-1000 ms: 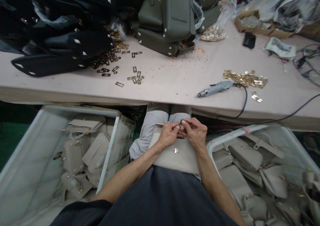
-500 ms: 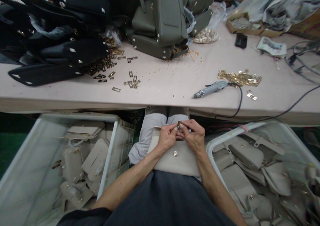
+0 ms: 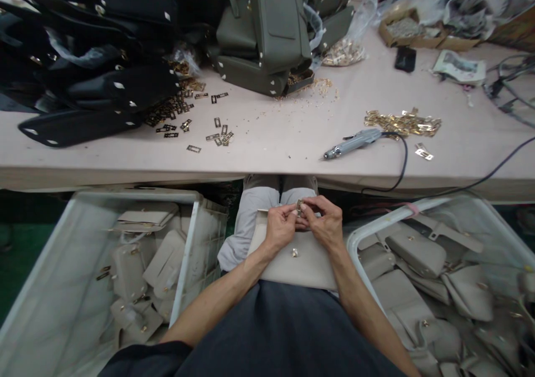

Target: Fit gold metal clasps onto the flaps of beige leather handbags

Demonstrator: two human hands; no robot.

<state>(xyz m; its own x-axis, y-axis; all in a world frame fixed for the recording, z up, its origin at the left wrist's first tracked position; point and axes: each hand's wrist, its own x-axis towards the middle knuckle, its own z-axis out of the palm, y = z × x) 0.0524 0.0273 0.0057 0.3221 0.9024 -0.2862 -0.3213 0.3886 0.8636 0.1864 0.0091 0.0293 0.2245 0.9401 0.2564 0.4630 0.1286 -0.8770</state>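
Observation:
On my lap lies a light beige bag (image 3: 271, 265) with a small gold clasp (image 3: 295, 253) on its face. Above its far part, my left hand (image 3: 281, 226) and my right hand (image 3: 326, 221) meet, fingertips pinched around a small gold metal plate (image 3: 299, 205). Both hands are closed on this plate, one from each side. The fingers cover part of it, so its full outline is hidden. The nearest tool is a grey electric screwdriver (image 3: 353, 144), lying on the table beyond my right hand.
Gold plates (image 3: 403, 123) are heaped on the table (image 3: 267, 154) at right; darker frames (image 3: 171, 109) lie at left. Black bags (image 3: 83, 98) and olive bags (image 3: 276, 32) stand behind. Crates with beige bags flank me, a left crate (image 3: 190, 254) and a right crate (image 3: 355, 249). The screwdriver's cord (image 3: 472, 185) trails rightward.
The small plate stands more upright between my fingertips and shows more of itself. My hands have barely moved, and the view has shifted slightly.

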